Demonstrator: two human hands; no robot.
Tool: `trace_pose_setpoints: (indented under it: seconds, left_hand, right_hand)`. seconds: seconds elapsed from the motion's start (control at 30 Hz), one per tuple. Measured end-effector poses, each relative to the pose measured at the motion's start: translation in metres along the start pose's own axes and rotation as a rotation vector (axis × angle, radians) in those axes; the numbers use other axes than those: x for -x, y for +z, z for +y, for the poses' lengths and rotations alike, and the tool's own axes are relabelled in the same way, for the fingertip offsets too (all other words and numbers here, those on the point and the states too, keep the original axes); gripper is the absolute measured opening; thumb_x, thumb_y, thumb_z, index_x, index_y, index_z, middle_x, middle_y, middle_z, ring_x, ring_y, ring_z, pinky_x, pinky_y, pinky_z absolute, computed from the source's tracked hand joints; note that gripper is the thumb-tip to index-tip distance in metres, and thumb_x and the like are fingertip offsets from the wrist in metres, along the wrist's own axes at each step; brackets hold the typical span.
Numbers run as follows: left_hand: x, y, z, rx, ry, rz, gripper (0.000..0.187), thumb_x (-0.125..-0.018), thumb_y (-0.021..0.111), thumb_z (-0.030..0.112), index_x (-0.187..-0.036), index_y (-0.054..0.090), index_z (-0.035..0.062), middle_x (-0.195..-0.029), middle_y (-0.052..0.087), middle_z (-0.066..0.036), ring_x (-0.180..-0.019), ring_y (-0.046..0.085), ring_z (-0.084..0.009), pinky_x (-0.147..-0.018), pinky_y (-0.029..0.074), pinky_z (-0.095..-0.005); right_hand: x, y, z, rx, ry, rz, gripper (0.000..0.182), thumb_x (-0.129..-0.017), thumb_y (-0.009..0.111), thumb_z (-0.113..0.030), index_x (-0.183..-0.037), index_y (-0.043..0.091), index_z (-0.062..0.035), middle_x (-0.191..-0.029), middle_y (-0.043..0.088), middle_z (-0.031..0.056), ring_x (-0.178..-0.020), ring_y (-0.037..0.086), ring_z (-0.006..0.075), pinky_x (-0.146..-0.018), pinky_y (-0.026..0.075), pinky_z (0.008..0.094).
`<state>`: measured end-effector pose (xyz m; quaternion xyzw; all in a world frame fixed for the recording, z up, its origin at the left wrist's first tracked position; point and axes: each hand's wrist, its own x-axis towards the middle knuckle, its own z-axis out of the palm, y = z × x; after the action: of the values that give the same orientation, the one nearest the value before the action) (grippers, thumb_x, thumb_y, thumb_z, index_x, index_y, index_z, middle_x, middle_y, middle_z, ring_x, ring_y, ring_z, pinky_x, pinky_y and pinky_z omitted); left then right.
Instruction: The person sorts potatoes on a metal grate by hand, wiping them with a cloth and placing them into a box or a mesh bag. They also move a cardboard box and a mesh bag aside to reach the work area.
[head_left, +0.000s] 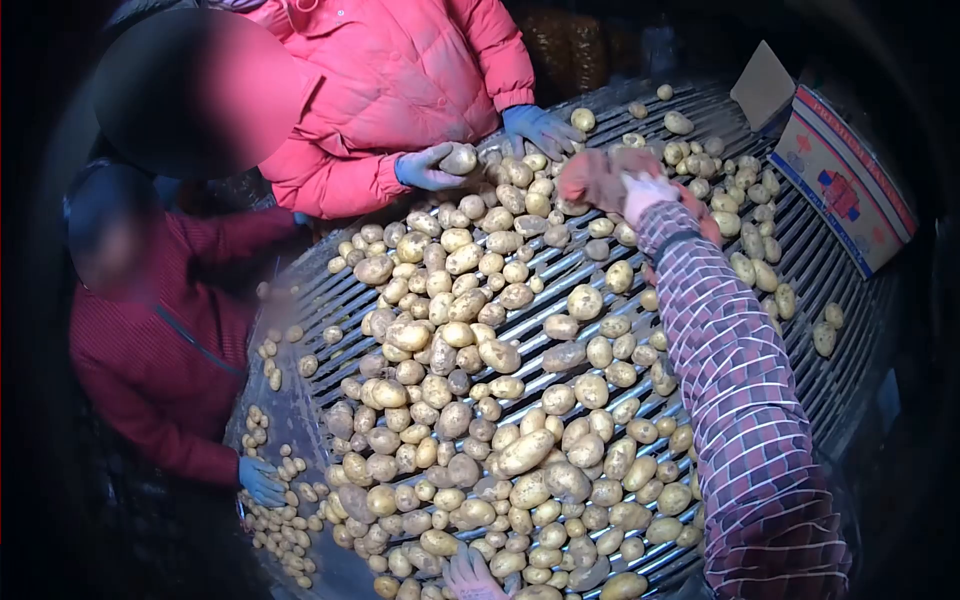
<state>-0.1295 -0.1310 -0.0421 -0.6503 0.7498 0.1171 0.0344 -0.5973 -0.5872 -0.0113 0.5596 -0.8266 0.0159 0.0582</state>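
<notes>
My right hand [648, 195], in a pale glove below a plaid sleeve, reaches far across the slatted metal rack. It is closed on a reddish, crumpled cloth [597, 178], which lies against potatoes near the far side. At the bottom edge, my left hand [472, 576], in a pale pinkish glove, rests on potatoes with its fingers stretched out; its lower part is cut off by the frame. Many potatoes [526, 452] of mixed sizes, some dirt-covered, spread over the bars [640, 280] between my hands.
A person in a pink padded jacket [390, 80] stands opposite, one blue-gloved hand [428, 167] holding a potato. Another person in a dark red sweater [165, 330] is at the left, a gloved hand [262, 482] on small potatoes. A printed cardboard box [843, 185] sits at the right.
</notes>
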Motion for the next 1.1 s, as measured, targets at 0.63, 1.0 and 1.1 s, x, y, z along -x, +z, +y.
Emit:
trace_pose_setpoints:
  seconds: [0.63, 1.0, 1.1]
  left_hand:
    - [0.000, 0.003, 0.001, 0.115, 0.003, 0.105, 0.084, -0.068, 0.075, 0.044, -0.131, 0.044, -0.0016, -0.139, 0.040, -0.023, -0.123, 0.040, -0.0388, -0.108, 0.026, -0.0575]
    - [0.007, 0.047, -0.021, 0.063, -0.013, 0.103, 0.088, -0.077, 0.065, 0.054, -0.142, 0.038, 0.0018, -0.142, 0.041, -0.022, -0.131, 0.037, -0.0384, -0.111, 0.024, -0.0574]
    - [0.010, 0.039, -0.016, 0.046, -0.029, 0.101, 0.085, -0.078, 0.062, 0.055, -0.141, 0.040, 0.0019, -0.139, 0.043, -0.023, -0.129, 0.038, -0.0386, -0.110, 0.026, -0.0571]
  right_hand:
    - [0.218, -0.040, -0.302, -0.223, -0.964, -0.324, 0.048, -0.088, 0.054, -0.017, -0.134, 0.050, -0.0334, -0.135, 0.046, 0.0057, -0.114, 0.055, 0.0320, -0.089, 0.050, 0.0484]
    - [0.216, -0.037, -0.277, -0.300, -0.953, -0.320, 0.048, -0.090, 0.050, -0.019, -0.135, 0.052, -0.0361, -0.137, 0.046, 0.0003, -0.117, 0.052, 0.0275, -0.093, 0.049, 0.0470]
    - [0.214, -0.046, -0.282, -0.248, -0.953, -0.393, 0.046, -0.092, 0.049, -0.022, -0.137, 0.050, -0.0347, -0.138, 0.045, 0.0018, -0.120, 0.051, 0.0275, -0.093, 0.048, 0.0493]
